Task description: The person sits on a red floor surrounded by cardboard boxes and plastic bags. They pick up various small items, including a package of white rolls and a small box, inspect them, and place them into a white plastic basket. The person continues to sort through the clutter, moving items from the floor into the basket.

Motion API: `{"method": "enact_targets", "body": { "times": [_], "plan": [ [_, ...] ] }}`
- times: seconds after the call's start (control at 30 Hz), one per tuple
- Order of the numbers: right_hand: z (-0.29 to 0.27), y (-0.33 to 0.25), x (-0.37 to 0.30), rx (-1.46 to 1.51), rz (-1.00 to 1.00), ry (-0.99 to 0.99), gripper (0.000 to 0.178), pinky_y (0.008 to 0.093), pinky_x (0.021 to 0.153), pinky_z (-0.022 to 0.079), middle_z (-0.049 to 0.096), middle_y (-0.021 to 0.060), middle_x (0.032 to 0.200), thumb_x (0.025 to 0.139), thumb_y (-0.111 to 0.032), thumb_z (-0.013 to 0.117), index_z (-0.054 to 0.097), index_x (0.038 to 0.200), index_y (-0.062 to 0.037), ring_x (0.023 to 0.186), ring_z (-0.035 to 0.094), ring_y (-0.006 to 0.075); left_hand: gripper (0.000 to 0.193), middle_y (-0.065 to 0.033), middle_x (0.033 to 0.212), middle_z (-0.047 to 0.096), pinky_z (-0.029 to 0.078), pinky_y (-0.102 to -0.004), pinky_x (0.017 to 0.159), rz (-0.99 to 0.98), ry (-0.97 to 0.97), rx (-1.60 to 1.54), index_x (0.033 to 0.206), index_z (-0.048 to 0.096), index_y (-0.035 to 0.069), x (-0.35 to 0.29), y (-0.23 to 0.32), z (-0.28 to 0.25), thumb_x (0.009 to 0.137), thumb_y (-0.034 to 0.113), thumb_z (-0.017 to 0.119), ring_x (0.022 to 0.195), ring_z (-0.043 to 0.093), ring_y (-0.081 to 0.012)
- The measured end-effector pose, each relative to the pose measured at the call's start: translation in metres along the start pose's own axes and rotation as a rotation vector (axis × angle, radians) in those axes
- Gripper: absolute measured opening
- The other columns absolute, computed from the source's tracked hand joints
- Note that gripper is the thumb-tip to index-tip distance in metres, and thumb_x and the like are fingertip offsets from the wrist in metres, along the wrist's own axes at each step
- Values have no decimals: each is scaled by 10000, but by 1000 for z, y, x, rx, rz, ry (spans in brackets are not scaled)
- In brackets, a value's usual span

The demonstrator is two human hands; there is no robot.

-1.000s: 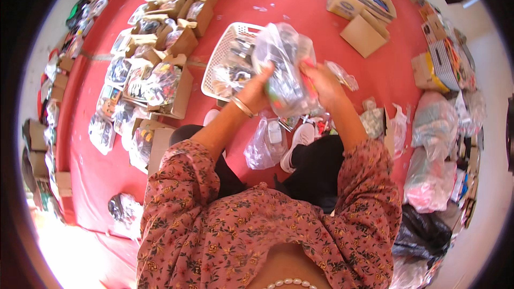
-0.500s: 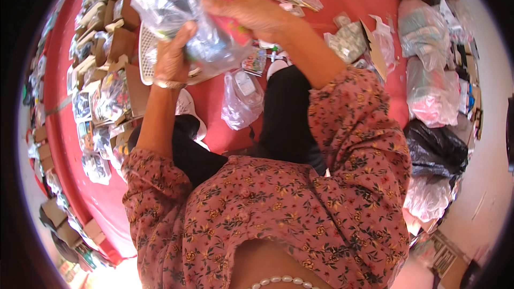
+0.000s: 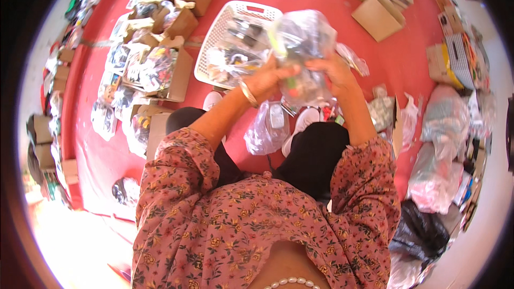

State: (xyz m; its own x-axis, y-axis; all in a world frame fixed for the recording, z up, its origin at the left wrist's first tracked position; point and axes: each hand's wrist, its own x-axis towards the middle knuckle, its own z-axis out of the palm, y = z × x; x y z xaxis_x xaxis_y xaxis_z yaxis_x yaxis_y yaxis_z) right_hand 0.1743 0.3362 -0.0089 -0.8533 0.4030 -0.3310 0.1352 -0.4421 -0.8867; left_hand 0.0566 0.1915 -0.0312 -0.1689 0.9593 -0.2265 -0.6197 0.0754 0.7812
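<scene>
Both hands grip a clear plastic bag (image 3: 305, 29) in front of me, above the red floor. Dark, bluish and green shapes show through the plastic, but their kind is blurred. My left hand (image 3: 267, 80) is closed on the bag's near left side, thumb pointing across it. On the right side, the fingers of my right hand (image 3: 333, 70) pinch the bag's edge. Just beyond the left hand stands a white perforated basket (image 3: 206, 48) with several clear packets inside. Below the held bag, a thin plastic bag (image 3: 262, 135) with a pale item lies between my feet.
Rows of cardboard boxes (image 3: 179, 77) filled with wrapped goods line the left. Opened cartons (image 3: 377, 18) lie at the far right. Along the right wall are stuffed clear bags (image 3: 441, 118) and a black plastic bag (image 3: 423, 230). A small clear packet (image 3: 353, 60) lies beyond my right hand.
The held bag and both hands have moved right, so the basket's contents now show. My right hand has shifted from the bag's upper part to its right side. The whole view has shifted too.
</scene>
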Motion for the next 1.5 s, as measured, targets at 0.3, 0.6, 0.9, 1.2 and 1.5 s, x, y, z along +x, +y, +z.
{"method": "enact_targets", "body": {
  "times": [0.3,0.6,0.9,1.2,1.5],
  "plan": [
    [1,-57,50,-140,-201,162,346,289,705,485,629,83,860,663,-28,658,572,997,6,756,612,187,821,-171,1310,322,342,-478,929,-201,79,382,1344,150,96,-31,-5,-10,752,390,636,1186,366,-322],
    [121,-59,98,-1014,-593,68,327,316,623,465,609,154,706,533,-145,669,579,799,23,664,599,239,434,-185,970,601,441,-370,818,-328,-629,1421,1077,541,38,-57,-6,-11,791,364,546,933,566,-341],
    [73,-44,209,-759,-23,-249,286,300,643,448,617,62,784,620,-130,677,608,874,-18,687,568,184,374,-230,835,602,462,-429,732,-280,-645,1516,984,534,2,-69,6,-11,798,327,531,824,586,-372],
    [87,61,216,-1409,-426,22,999,419,1005,277,325,222,1326,633,-468,686,134,1378,-96,1226,331,345,377,-211,884,609,477,-411,733,-405,-621,1606,941,566,-18,-76,11,-20,787,327,550,846,597,-345],
    [96,41,213,-1357,-345,233,853,445,902,372,449,181,1217,545,-323,735,346,1281,-137,1105,445,352,369,-198,931,598,485,-413,724,-384,-568,1695,979,561,-7,-72,7,-21,794,312,554,860,597,-338]
  ]
}}
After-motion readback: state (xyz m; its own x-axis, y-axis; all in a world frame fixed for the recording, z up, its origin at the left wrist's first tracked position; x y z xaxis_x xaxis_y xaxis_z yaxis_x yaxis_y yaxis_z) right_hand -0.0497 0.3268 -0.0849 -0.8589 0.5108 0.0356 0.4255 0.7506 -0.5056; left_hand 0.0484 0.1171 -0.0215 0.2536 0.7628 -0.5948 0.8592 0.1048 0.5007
